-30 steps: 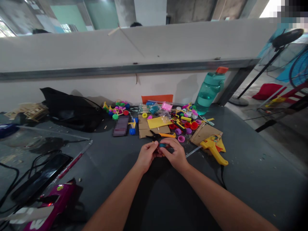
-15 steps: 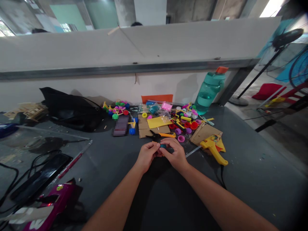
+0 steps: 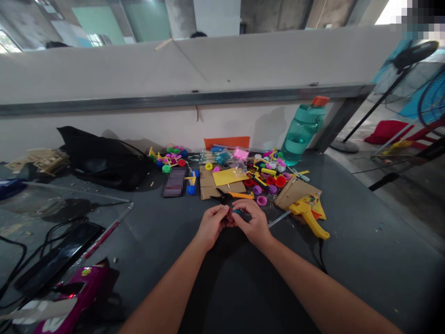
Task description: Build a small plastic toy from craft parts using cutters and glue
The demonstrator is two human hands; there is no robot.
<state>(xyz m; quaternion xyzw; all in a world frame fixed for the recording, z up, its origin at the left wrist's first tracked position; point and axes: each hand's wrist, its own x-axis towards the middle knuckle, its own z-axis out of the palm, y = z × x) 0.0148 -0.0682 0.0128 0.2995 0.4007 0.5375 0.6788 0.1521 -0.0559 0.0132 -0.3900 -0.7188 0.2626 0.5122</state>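
Note:
My left hand [image 3: 211,226] and my right hand [image 3: 252,222] meet over the dark table [image 3: 347,260], fingers pinched together around a small teal and red piece [image 3: 235,212]. An orange bit shows under the fingers. Most of the piece is hidden by my fingertips. Just beyond my hands lie black scissors with an orange handle [image 3: 232,195] and a pile of coloured plastic caps and rings [image 3: 267,181]. A yellow glue gun [image 3: 308,214] lies right of my right hand on a cardboard scrap [image 3: 294,191].
A teal water bottle [image 3: 302,134] stands at the back right by the white partition [image 3: 194,74]. A black bag [image 3: 104,157] lies at the back left. Cables and a black device [image 3: 55,260] and a magenta toy car [image 3: 79,292] sit at the near left. A yellow sheet [image 3: 229,176] lies on cardboard.
My hands stay in the same place. The fingers have shifted slightly around the small piece, and a red part now shows beside the teal one.

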